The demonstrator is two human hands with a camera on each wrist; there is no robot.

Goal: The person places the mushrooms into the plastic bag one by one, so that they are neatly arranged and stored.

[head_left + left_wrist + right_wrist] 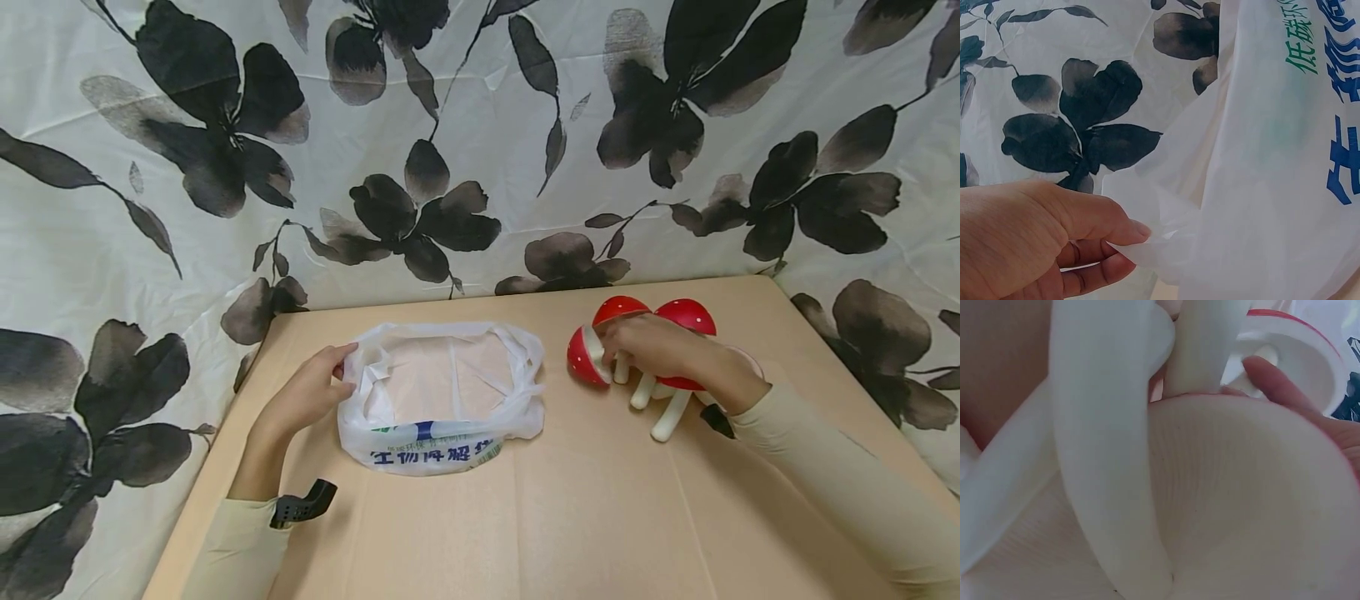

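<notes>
A white plastic bag [442, 400] with blue and green printing lies on the table, its mouth spread wide. My left hand [311, 392] pinches the bag's left edge between thumb and fingers; in the left wrist view the thumb [1129, 228] presses on the thin plastic. To the right of the bag, several red toy mushrooms with white dots and pale stems lie bunched together. My right hand [652, 343] reaches over them and pinches the stem of the leftmost mushroom [588, 358]. Up close, the thumb [1279, 384] lies against that stem, while a large pale cap [1241, 487] hides most of the fingers.
The light wooden table [517, 525] ends at the back against a white cloth [525, 167] with dark flowers. A black strap [303, 504] is round my left wrist. Beneath my right wrist a black piece [716, 419] shows. Stems [671, 417] of other mushrooms point toward the front.
</notes>
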